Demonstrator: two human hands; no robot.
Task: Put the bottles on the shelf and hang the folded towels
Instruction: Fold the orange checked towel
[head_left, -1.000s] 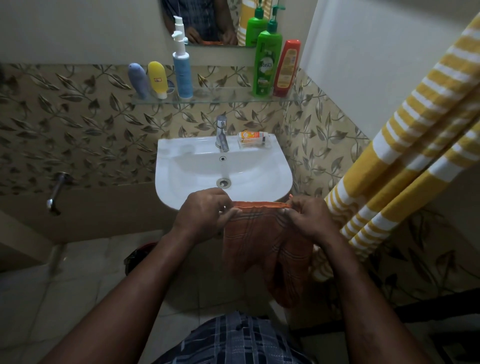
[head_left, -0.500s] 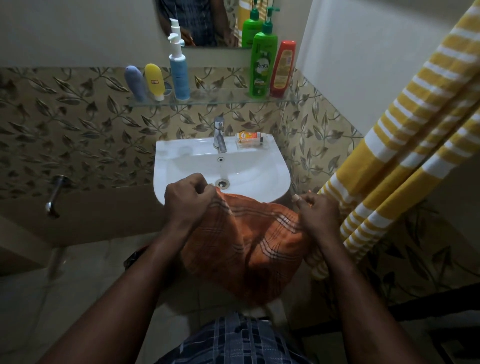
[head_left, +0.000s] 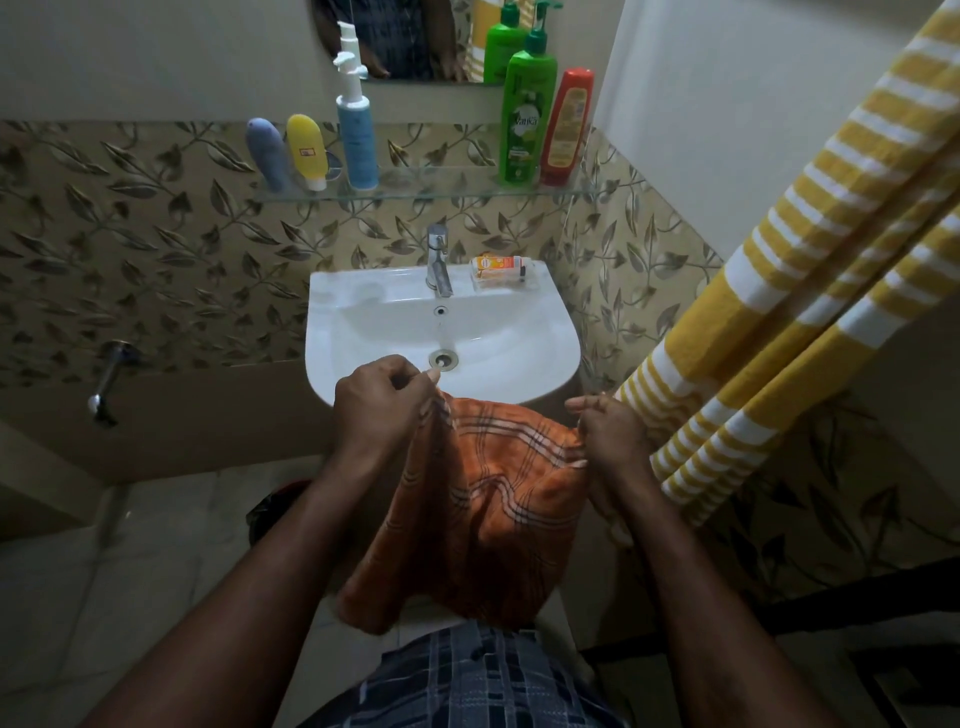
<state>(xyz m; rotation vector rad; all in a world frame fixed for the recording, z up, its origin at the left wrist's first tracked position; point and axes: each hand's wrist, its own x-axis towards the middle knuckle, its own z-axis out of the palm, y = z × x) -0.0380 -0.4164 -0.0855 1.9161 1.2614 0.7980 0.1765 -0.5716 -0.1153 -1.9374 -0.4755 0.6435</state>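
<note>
While both forearms reach forward from the bottom of the view, the left hand (head_left: 382, 410) sits in front of the near rim of the sink (head_left: 363, 338). Its fingers are curled, and thumb and fingertips pinch 1 upper corner of the orange checked towel (head_left: 488, 514). The right hand (head_left: 613, 441) is lower and further right, just beside the yellow striped cloth (head_left: 810, 312), with its fingers bunched round the towel's other upper corner. Between the 2 hands the towel's top edge slopes down to the right. The rest hangs slack in folds below them, in front of the person's checked shirt.

Above the sink, the glass shelf (head_left: 426, 191) carries 5 bottles. A grey-blue tube (head_left: 267, 156), a yellow tube (head_left: 306, 150) and a white-and-blue pump bottle (head_left: 357, 140) stand on its left part. A green pump bottle (head_left: 524, 124) and a red bottle (head_left: 566, 130) stand close side by side on its right part. A small orange-and-white pack (head_left: 498, 265) lies on the sink's back ledge beside the tap (head_left: 438, 262).
</note>
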